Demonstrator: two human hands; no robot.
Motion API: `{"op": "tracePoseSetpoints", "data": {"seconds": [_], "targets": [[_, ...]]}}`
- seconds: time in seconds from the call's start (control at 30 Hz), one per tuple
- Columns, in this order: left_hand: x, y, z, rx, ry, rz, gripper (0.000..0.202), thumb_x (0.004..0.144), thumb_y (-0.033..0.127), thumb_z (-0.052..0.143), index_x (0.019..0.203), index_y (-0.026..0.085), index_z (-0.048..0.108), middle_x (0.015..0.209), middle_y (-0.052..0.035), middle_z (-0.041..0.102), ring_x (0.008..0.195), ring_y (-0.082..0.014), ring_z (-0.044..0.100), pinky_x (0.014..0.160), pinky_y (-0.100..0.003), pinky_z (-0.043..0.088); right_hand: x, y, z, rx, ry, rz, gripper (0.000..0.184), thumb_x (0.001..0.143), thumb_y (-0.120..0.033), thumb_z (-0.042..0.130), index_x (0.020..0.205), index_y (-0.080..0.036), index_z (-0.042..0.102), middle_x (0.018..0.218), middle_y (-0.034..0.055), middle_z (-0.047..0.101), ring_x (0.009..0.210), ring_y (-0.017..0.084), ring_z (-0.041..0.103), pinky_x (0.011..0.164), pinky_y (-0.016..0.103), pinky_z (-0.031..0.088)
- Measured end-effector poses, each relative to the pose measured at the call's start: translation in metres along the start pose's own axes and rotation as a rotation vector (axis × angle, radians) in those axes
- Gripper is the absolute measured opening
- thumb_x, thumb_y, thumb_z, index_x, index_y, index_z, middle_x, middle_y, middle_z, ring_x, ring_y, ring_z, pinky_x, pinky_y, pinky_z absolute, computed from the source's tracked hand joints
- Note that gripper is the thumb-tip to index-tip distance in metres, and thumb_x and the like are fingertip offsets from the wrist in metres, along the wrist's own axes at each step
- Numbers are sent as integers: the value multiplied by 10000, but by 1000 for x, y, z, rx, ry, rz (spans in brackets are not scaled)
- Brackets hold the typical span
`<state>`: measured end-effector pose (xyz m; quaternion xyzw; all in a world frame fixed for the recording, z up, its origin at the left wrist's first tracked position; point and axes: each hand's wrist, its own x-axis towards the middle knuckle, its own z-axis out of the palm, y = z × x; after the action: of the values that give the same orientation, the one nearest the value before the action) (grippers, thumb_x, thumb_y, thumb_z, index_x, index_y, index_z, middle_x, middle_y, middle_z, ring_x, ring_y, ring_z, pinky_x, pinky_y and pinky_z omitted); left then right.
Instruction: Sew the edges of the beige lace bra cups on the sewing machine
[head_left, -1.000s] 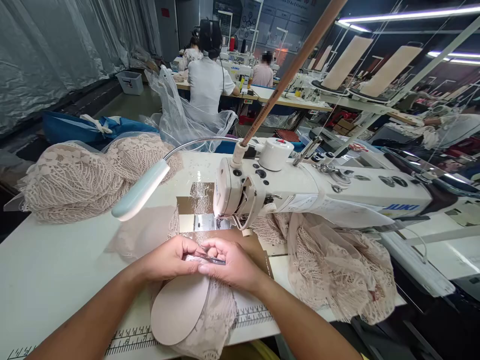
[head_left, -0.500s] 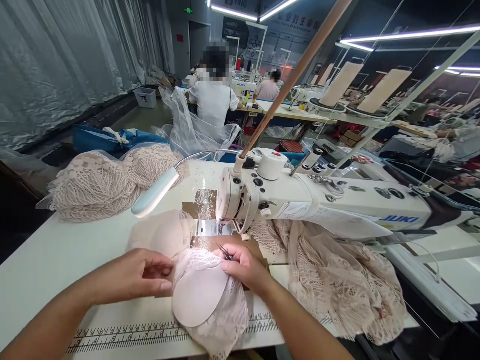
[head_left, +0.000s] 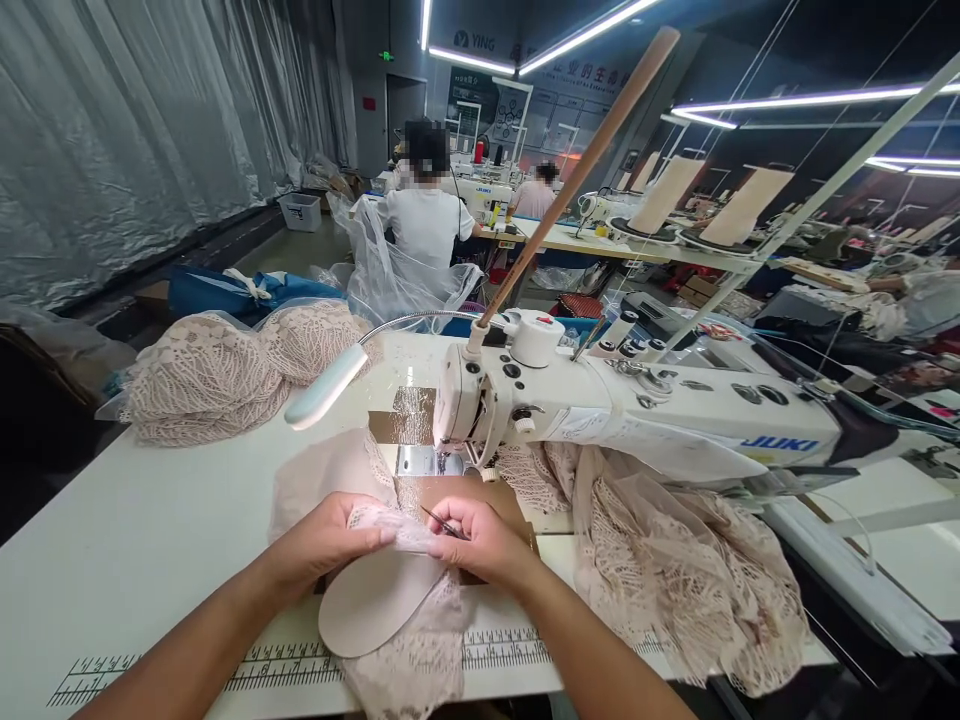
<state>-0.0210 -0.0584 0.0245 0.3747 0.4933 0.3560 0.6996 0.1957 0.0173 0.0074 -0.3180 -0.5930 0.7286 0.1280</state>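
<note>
In front of the sewing machine, a pale pink lace bra hangs between my hands, its smooth padded cup turned toward me. My left hand pinches the upper lace edge on one side. On the other side, my right hand grips the same edge and also holds small dark thread snips, their tips pointing up and left. A second cup lies on the table behind my left hand. Whether the two cups are joined is hidden.
Stacked lace cups sit at the back left, under a lamp on a bendy neck. More lace pieces are heaped right of the machine. A printed ruler runs along the front edge. A person in white sits further back.
My left hand has moved right and up and now grips the lace edge, which is stretched between both hands. The cup has shifted slightly left. The snips stay in my right hand.
</note>
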Motion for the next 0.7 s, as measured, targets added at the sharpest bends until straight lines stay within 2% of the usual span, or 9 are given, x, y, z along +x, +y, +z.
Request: {"op": "tracePoseSetpoints", "data": {"seconds": [0.1,0.23,0.33,0.4,0.47,0.53,0.63,0.7], "targets": [[3,1,3,18,-4,37,328,728,416,752,805,107,676,711,-41,617,639,-142,511,565,-234,361,2,6,1,-88,69,-44,188,740,-303,688,804,-173,568,600,-57,421,532,76,335,483,198,238],[8,0,2,-21,92,62,341,730,442,743,728,118,637,615,5,552,551,-100,454,511,-213,329,2,7,-2,-123,115,-38,134,752,-271,659,769,-168,575,604,-55,396,549,79,315,492,206,231],[10,0,-1,-69,142,63,327,690,414,784,722,126,633,637,7,582,575,-103,493,537,-209,368,2,6,-3,-129,126,-36,129,753,-270,651,767,-170,572,601,-56,390,551,81,307,492,207,226],[10,1,-3,-122,107,20,342,651,374,820,848,142,663,740,-19,657,648,-132,563,599,-228,422,3,7,-4,-140,128,-49,122,759,-271,642,772,-171,573,598,-57,390,548,80,307,491,206,226],[11,0,-3,-176,24,-45,484,615,334,848,1028,166,661,905,-66,708,776,-189,624,699,-282,469,3,7,-4,-149,126,-53,113,768,-270,630,780,-172,576,594,-57,400,537,78,310,483,204,228],[12,-1,-1,-184,-41,-82,547,603,320,855,1088,162,658,985,-99,714,848,-229,637,759,-325,480,3,7,-4,-169,129,-55,105,774,-267,620,778,-170,580,597,-53,421,533,78,326,478,201,238],[15,-3,4,-108,-32,-50,367,668,374,811,919,127,706,850,-84,713,744,-203,620,673,-293,465,3,6,-6,-240,146,-92,104,785,-273,620,787,-171,598,633,-39,479,561,87,394,502,199,296],[18,-4,7,-60,3,-4,316,714,414,771,820,125,701,761,-55,685,682,-170,582,615,-260,429,3,4,-8,-330,183,-155,141,787,-310,641,834,-179,620,710,-16,549,633,110,477,557,206,366]]}}
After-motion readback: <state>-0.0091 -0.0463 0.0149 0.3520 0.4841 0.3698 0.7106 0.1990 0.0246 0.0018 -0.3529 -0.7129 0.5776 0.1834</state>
